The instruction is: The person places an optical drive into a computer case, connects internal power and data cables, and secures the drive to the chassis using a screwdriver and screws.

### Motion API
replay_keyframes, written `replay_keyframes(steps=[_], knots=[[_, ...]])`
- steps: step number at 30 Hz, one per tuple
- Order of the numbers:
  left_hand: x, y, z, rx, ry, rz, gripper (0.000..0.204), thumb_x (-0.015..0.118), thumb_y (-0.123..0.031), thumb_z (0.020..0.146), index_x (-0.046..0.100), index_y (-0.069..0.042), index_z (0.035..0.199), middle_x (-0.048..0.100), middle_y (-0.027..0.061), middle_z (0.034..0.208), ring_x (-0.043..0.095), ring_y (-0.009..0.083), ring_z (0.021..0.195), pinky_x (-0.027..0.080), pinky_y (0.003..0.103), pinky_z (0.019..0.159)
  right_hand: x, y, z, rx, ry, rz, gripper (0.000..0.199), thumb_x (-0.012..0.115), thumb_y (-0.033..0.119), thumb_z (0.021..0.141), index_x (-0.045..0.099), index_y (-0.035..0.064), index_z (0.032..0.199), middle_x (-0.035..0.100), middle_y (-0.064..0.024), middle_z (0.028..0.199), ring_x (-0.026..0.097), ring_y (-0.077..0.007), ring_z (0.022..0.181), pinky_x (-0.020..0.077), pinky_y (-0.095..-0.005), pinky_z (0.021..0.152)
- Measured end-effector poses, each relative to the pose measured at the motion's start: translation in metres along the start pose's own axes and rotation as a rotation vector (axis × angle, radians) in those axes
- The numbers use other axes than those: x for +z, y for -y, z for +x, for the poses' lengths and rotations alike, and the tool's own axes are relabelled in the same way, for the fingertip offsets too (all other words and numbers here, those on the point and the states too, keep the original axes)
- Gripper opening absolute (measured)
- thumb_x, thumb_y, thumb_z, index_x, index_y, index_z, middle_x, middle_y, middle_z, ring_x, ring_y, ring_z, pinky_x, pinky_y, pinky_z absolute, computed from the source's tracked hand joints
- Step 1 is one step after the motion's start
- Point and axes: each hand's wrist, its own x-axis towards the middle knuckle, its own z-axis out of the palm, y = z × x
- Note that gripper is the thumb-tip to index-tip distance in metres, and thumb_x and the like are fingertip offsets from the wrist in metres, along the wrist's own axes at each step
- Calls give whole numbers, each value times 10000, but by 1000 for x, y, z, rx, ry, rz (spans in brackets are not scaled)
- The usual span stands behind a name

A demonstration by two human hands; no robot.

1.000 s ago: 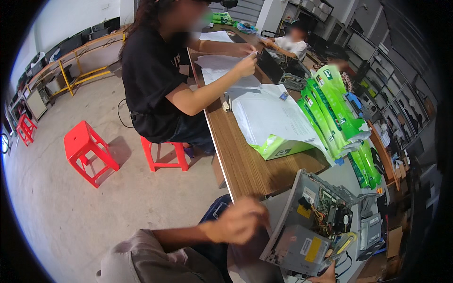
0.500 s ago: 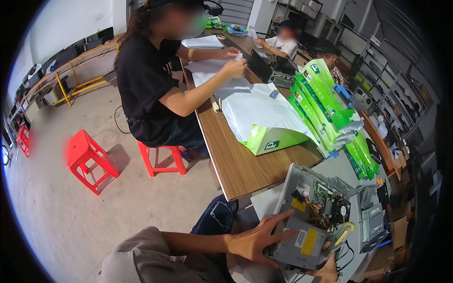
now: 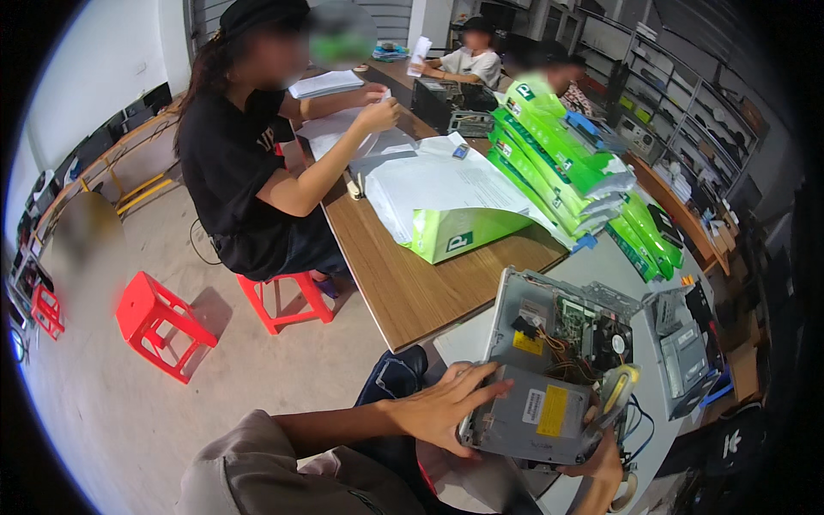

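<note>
An opened desktop computer case (image 3: pixel 489 343) lies in front of me at the lower right, its circuit board, wires and fan exposed. Across its near part sits a grey metal disc drive (image 3: pixel 502 433) with a yellow label. My left hand (image 3: pixel 442 408) rests at the drive's left edge, fingers spread over its top and thumb by the near corner. At the near right corner, my right hand (image 3: pixel 601 463) is closed around a blurred yellow-and-grey tool (image 3: pixel 620 390), whose yellow end rises beside the drive. The exact kind of tool is unclear, and some right fingers are hidden.
A wooden table (image 3: pixel 412 300) holds papers and green paper packs (image 3: pixel 558 163). Another metal computer part (image 3: pixel 687 352) lies right of the case. A co-worker (image 3: pixel 240 180) sits at the left on a red stool (image 3: pixel 283 300); another red stool (image 3: pixel 159 322) stands on the floor.
The whole view has shifted, so the table and case sit higher in it. My left fingers have drawn back slightly toward the drive's left edge. My right hand stays at the near right corner.
</note>
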Motion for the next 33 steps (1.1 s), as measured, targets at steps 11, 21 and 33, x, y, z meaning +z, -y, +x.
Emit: replay_keyframes(steps=[11,21,33], knots=[[-4,-1,1,-23,10,60,1170,947,-535,595,376,-104,1520,324,321,1493,379,497,1347,331,551,1109,1,21,3,71,121,-151,1427,1025,299,488,174,34,1602,418,-183,1521,396,-270,1415,302,-387,1197],[-60,-76,50,-151,192,38,886,773,-427,731,495,-32,1474,349,272,1591,318,455,1485,257,504,1205,6,21,-3,-219,111,-86,1281,948,308,642,123,-158,1503,536,-323,1341,592,-284,1185,491,-334,969],[14,-117,115,22,442,572,1057,895,-469,699,384,-61,1530,286,278,1574,321,487,1427,273,567,1138,9,8,-10,-403,-50,-148,839,734,569,877,398,-86,1279,500,-248,1236,567,-345,1191,438,-389,998]])
